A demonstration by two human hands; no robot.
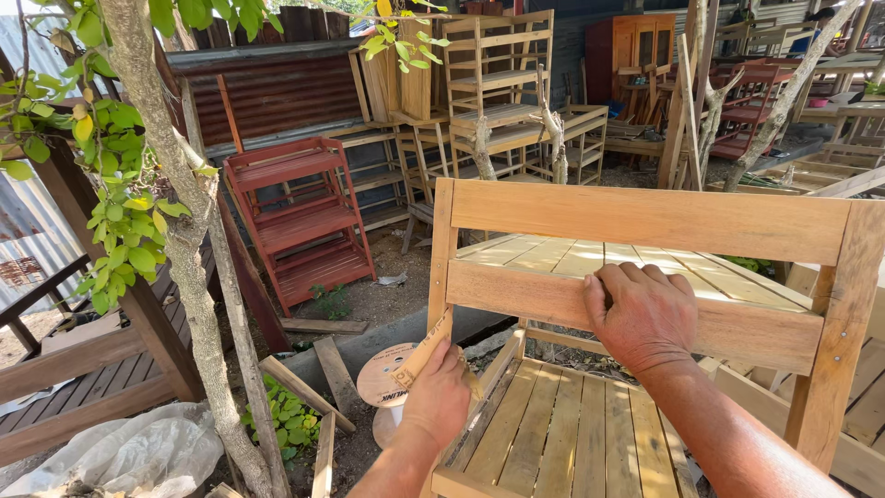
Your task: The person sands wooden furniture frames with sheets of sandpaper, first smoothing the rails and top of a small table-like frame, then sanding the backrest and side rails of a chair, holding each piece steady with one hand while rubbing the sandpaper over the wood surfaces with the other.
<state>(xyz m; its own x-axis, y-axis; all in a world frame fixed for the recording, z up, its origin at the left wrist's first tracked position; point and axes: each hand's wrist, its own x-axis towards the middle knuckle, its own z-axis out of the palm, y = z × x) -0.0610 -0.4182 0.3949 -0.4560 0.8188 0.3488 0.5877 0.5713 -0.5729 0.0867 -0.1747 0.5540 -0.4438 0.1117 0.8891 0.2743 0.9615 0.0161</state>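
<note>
An unpainted wooden shelf unit [645, 221] of pale slats stands right in front of me. My right hand [641, 315] rests fingers-down on its second cross rail [516, 297], pressing against the wood. My left hand [438, 395] is lower, by the unit's left post [441, 258], and grips a folded tan strip of sandpaper [422, 352] that sticks up and to the left. The lower slatted shelf [562, 433] lies beneath both forearms.
A thin tree trunk [189, 249] with green leaves rises at left. A red-painted shelf rack [300, 221] leans behind it. More bare wooden racks [498, 83] stand at the back. A round disc [380, 373], loose planks [304, 392] and a plastic sheet [120, 456] lie on the ground.
</note>
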